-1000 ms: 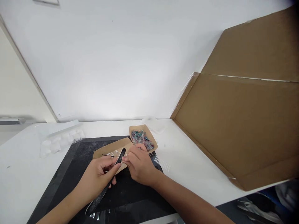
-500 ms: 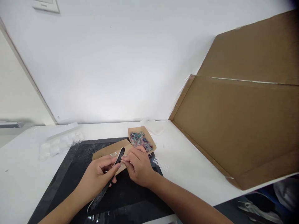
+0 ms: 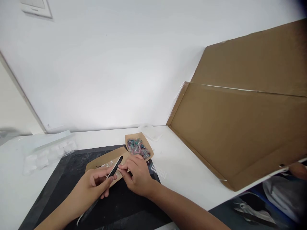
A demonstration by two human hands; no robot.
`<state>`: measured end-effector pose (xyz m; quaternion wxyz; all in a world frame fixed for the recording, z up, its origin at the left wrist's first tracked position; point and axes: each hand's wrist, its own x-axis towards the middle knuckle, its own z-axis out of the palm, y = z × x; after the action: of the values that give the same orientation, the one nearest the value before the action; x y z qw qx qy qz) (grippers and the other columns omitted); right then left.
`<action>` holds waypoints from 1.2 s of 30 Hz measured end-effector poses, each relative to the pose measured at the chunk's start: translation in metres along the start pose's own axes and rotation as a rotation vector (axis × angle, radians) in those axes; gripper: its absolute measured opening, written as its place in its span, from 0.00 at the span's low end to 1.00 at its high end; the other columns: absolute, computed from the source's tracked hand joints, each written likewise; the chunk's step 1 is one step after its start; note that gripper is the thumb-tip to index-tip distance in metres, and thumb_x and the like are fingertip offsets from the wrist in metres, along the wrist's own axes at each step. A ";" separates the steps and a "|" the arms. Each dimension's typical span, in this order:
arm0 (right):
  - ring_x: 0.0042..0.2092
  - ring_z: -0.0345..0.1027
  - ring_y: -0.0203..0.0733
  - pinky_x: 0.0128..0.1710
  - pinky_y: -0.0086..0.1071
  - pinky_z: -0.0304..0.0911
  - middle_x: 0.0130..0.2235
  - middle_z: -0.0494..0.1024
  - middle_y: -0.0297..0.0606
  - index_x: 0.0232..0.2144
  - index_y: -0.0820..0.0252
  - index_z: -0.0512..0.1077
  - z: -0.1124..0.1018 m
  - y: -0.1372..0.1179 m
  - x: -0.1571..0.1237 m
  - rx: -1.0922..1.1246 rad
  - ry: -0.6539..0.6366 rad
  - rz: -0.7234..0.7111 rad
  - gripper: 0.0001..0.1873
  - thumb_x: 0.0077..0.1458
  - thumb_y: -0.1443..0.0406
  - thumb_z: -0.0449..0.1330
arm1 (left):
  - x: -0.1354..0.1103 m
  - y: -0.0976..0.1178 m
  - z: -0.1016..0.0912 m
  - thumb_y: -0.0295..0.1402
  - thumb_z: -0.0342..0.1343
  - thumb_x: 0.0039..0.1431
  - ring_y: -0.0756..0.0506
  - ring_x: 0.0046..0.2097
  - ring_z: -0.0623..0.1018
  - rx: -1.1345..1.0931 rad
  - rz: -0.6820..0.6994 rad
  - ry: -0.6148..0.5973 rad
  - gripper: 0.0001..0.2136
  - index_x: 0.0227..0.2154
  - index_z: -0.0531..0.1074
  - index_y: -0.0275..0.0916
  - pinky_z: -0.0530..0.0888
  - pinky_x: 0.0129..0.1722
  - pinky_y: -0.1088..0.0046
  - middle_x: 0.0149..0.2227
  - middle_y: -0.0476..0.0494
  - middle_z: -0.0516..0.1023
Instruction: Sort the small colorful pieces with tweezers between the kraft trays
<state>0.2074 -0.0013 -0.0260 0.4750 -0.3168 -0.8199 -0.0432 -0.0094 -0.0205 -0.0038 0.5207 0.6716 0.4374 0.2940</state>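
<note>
My left hand (image 3: 94, 185) is closed around a long black nail file (image 3: 117, 165) with a pale edge, which slants up to the right. The thumb and fingers of my right hand (image 3: 137, 175) are pinched together against the file's upper part. Whatever small piece they hold is hidden by the fingertips. Beneath both hands sits a brown card tray (image 3: 105, 155) with small clear pieces in it. Just beyond my right hand, a second card tray (image 3: 150, 150) is full of glossy teal, pink and clear pieces shaped like false nails.
A black mat (image 3: 115, 204) covers part of the white table (image 3: 184, 172). To the right of my hands lies a sheet of small white tabs (image 3: 158, 172). Clear plastic packaging (image 3: 48, 156) rests at the left. A large cardboard sheet (image 3: 235, 127) stands on the right.
The view has turned slightly, so the trays and hands appear further left. Both hands keep their grip, and the right fingertips stay at the file's upper part.
</note>
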 end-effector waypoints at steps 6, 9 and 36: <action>0.33 0.69 0.38 0.39 0.36 0.56 0.31 0.76 0.34 0.35 0.57 0.70 -0.002 0.002 0.000 0.013 0.013 0.024 0.05 0.66 0.66 0.60 | 0.001 -0.001 0.002 0.49 0.58 0.66 0.49 0.22 0.73 -0.014 -0.028 -0.025 0.23 0.56 0.79 0.40 0.71 0.24 0.77 0.20 0.48 0.77; 0.34 0.69 0.38 0.39 0.36 0.56 0.32 0.77 0.34 0.35 0.57 0.70 -0.002 0.004 0.000 0.007 0.013 0.026 0.04 0.66 0.67 0.60 | 0.001 0.001 0.003 0.49 0.57 0.67 0.50 0.21 0.71 -0.024 -0.052 -0.050 0.24 0.57 0.77 0.38 0.70 0.23 0.78 0.20 0.48 0.77; 0.31 0.66 0.37 0.41 0.37 0.56 0.29 0.74 0.32 0.34 0.57 0.68 -0.007 0.000 0.004 -0.072 -0.011 -0.035 0.06 0.66 0.68 0.59 | -0.002 0.010 0.005 0.47 0.53 0.69 0.49 0.19 0.72 0.018 -0.026 -0.023 0.20 0.51 0.80 0.38 0.68 0.19 0.78 0.18 0.49 0.74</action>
<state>0.2113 -0.0015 -0.0188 0.4581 -0.3194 -0.8257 -0.0793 -0.0034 -0.0254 0.0040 0.5235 0.6739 0.4425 0.2755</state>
